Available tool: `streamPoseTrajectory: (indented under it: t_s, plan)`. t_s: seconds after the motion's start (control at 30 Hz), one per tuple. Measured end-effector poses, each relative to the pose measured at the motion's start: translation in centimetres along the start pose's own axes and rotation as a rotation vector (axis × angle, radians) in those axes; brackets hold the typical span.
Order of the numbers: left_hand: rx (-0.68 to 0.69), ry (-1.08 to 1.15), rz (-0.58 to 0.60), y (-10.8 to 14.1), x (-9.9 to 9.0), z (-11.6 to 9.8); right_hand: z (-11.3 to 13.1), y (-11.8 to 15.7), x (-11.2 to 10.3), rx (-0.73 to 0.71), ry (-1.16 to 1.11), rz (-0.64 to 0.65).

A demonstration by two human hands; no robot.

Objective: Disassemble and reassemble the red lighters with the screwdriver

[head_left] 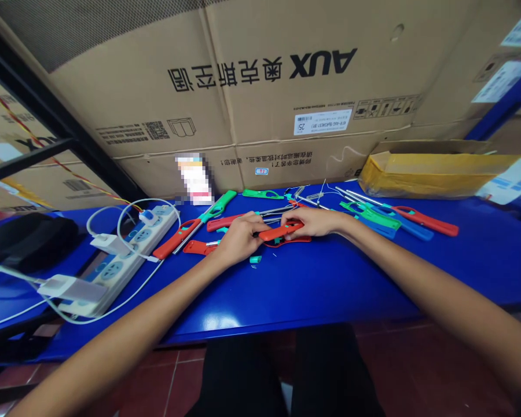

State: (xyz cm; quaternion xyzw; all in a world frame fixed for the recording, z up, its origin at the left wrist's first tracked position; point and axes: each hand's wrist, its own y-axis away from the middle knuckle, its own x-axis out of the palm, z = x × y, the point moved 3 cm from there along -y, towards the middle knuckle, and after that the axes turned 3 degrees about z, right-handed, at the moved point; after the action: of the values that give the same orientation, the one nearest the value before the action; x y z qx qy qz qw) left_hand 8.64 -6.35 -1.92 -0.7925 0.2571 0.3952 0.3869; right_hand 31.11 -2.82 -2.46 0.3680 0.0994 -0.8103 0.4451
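A red long-nosed lighter (274,234) is held between my two hands over the blue table, its handle tilted slightly. My left hand (242,238) grips its left end with the fingers closed. On its right part, my right hand (307,222) pinches it with the fingertips. Just below lies a small teal piece (255,259) with tiny thin bits beside it. A red handle shell (198,247) rests left of my left hand. Behind the hands are another red lighter handle (223,222), metal tubes and a green handle shell (263,194); some parts are hidden by my fingers.
At left are a white power strip (119,267) with chargers and cables, and a red lighter (177,238). Blue, green and red lighters (429,220) lie to the right. A taped yellow box (434,174) and a large cardboard box (260,110) stand behind.
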Motion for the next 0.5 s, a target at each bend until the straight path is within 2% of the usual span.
streamPoseTrajectory:
  t_s: [0.2,0.5]
  plan:
    - [0.025,-0.014,0.012,0.01,0.02,-0.01,-0.04,-0.05,0.08,0.017,0.017,-0.002]
    - [-0.073,-0.062,0.007,-0.08,0.47,0.02,-0.10,0.11,-0.12,-0.010,0.048,0.035]
